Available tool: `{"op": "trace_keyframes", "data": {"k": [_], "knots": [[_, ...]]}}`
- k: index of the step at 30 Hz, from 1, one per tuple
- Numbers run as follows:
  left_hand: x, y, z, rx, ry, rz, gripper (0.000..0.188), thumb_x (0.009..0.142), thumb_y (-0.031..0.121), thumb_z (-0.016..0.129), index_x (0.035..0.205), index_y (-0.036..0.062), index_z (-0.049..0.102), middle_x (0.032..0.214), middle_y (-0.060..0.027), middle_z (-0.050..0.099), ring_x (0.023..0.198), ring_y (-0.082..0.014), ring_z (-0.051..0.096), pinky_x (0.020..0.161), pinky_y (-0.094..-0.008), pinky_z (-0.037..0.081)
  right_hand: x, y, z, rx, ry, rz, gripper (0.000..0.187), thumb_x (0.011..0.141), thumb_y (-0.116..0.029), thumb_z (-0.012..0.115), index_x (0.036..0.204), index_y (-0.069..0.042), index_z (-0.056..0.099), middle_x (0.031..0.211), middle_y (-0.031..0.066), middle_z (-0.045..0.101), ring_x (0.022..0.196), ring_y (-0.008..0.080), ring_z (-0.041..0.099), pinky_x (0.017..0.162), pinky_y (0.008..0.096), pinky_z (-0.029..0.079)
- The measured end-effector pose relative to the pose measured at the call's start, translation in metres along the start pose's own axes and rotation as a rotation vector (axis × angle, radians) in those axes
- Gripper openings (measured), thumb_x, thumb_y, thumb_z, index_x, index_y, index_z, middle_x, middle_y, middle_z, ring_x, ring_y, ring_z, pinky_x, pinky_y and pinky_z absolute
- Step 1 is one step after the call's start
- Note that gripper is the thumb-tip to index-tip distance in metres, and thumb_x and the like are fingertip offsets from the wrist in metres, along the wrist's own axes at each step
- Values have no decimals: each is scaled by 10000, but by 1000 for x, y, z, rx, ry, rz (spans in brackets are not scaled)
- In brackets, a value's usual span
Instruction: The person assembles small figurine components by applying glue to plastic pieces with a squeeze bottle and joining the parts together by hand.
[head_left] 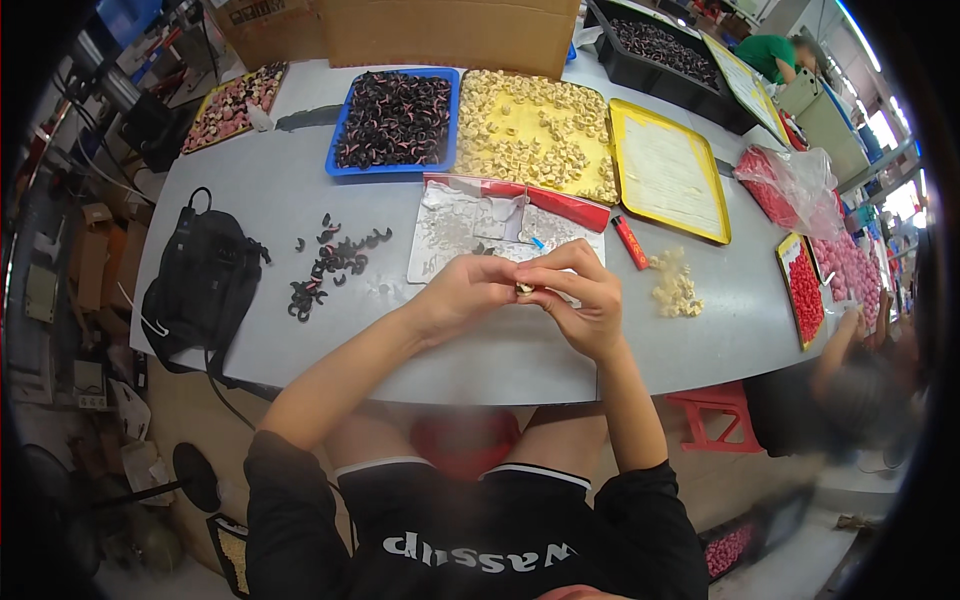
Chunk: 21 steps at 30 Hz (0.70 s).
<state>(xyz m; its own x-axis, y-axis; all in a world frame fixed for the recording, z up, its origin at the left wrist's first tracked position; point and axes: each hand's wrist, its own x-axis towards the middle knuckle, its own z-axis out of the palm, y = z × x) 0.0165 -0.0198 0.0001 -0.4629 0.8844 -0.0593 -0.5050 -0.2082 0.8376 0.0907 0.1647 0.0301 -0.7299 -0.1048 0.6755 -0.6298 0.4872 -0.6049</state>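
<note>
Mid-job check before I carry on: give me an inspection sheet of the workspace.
Surface: grey table, with loose piles on it.
Job's things: small piece in the hands, mostly hidden; dark curved pieces at left, cream pieces at right; blue tray of dark pieces further back.
Clutter: black bag at left; red tube-shaped item near the cream pieces.
Hands: left hand and right hand meet, both pinching the small piece.
Cables: dark cord hanging below the bag.
Surroundings: cardboard box behind; red stool at right; person in green further back.
</note>
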Motion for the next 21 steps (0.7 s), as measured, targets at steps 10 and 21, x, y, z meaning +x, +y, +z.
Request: {"op": "trace_keyframes", "data": {"k": [10,21], "knots": [[-1,6,11,-23,39,-32,331,812,205,678,1088,32,620,980,9,595,876,-70,514,881,-252,408,-2,1,1,-27,10,-9,327,665,12,732,971,-104,742,892,30,685,796,211,578,715,308,473],[3,-8,10,-222,-62,1,244,870,125,583,1082,5,584,1099,-53,586,1073,-127,538,1008,-311,384,-3,-2,4,-75,-1,-33,326,646,-7,743,956,-109,739,888,26,682,789,218,577,701,312,480]]}}
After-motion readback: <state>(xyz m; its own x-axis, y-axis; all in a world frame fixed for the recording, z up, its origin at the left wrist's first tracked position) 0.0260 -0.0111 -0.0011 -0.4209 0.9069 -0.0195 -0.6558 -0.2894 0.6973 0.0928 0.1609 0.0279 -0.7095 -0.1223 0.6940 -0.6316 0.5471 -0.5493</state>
